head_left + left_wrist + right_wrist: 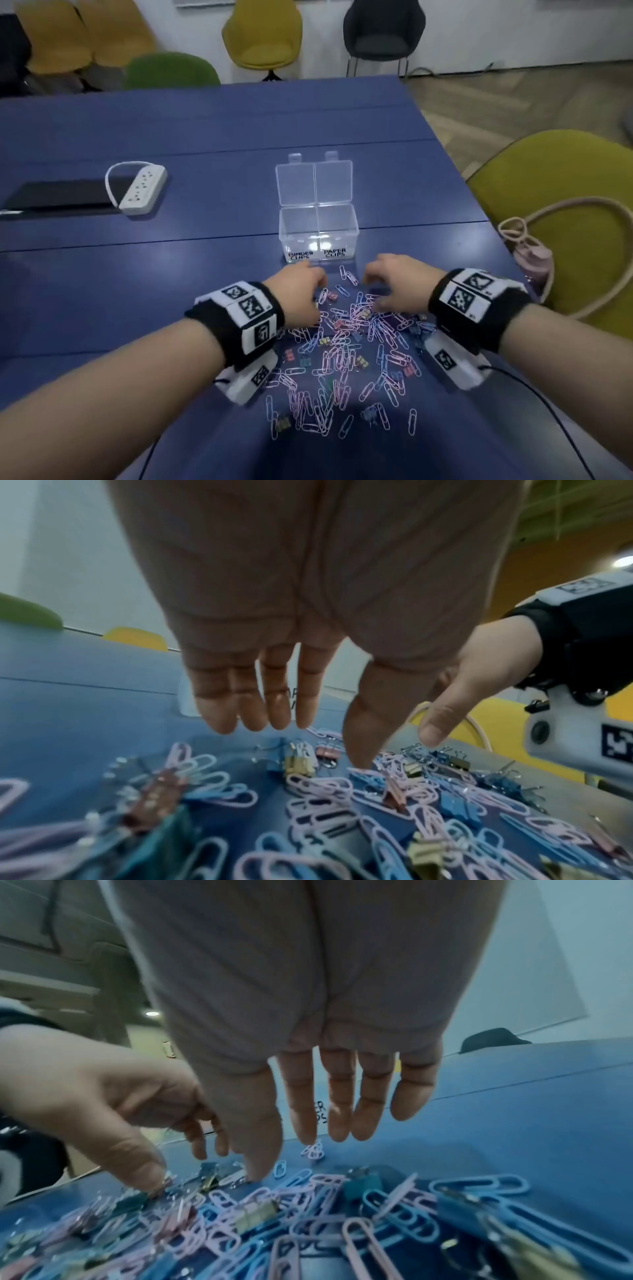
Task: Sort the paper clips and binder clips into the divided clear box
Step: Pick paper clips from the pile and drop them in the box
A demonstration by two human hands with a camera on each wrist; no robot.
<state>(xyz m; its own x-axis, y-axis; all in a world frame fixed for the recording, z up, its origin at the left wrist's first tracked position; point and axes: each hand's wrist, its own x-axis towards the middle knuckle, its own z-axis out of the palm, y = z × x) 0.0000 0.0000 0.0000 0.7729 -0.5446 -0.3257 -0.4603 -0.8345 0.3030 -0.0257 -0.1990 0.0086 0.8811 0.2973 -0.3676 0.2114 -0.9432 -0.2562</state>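
Note:
A clear divided box [318, 236] stands open on the blue table, its lid folded back. The left cell is labelled BINDER CLIPS and the right PAPER CLIPS; both look empty. In front of it lies a mixed pile [346, 349] of pink and blue paper clips [397, 1207] and small coloured binder clips [299, 761]. My left hand [317, 298] hovers over the pile's far left edge with fingers spread downward, and its thumb [358, 758] touches the clips. My right hand [375, 291] hangs over the far right edge with fingers straight. Its thumb [257, 1169] reaches the clips. Neither hand holds anything.
A white power strip [144, 188] and a flat black object [58, 197] lie at the left. The table's right edge runs close to my right wrist; beyond it stands an olive chair [582, 192] with a rope-handled bag and a pink bottle [532, 262]. More chairs stand behind the table.

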